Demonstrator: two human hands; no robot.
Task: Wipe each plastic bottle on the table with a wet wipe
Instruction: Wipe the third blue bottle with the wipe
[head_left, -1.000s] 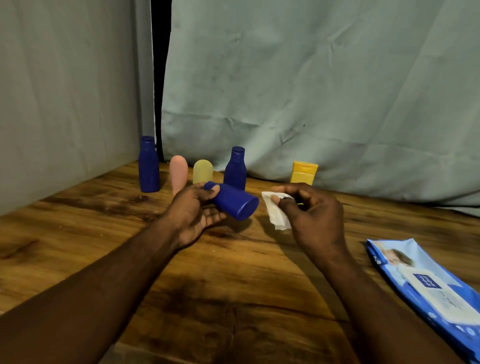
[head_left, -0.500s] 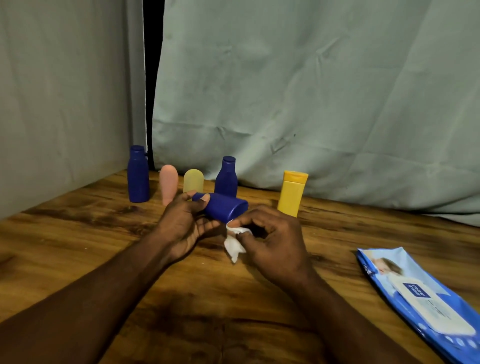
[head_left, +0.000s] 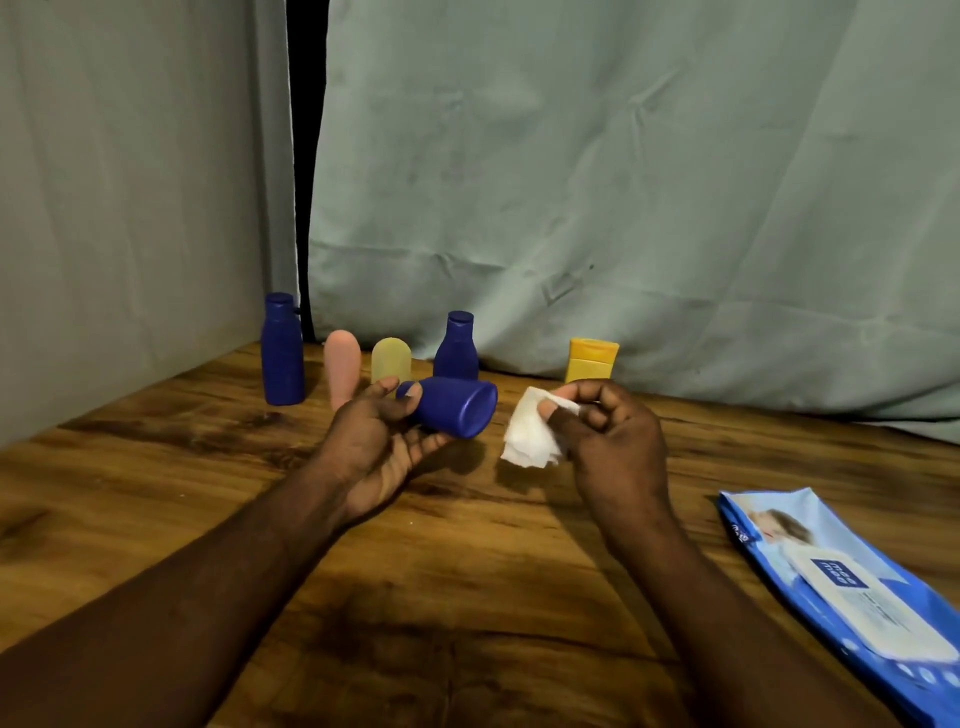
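A pale green cloth (head_left: 623, 182) fills the upper frame behind a wooden tabletop (head_left: 467, 597). At the lower right edge lies a blue pack of wipes (head_left: 841, 587), flat and closed as far as I can tell.

In mid-frame the left hand (head_left: 374, 447) holds a blue bottle (head_left: 452, 413) on its side, above the tabletop, fingers under the body and thumb at the cap end. Just to its right, the right hand (head_left: 608, 441) pinches a crumpled white wipe (head_left: 530, 436), near the bottle's base but apart from it.

Five more bottles stand upright along the cloth: tall blue (head_left: 282, 353), pink (head_left: 343, 369), pale yellow (head_left: 390, 361), small blue (head_left: 457, 345), orange-yellow (head_left: 592, 359).

The step looks like wiping the held bottle. Next, the wipe must meet its base or side while the left hand turns it.
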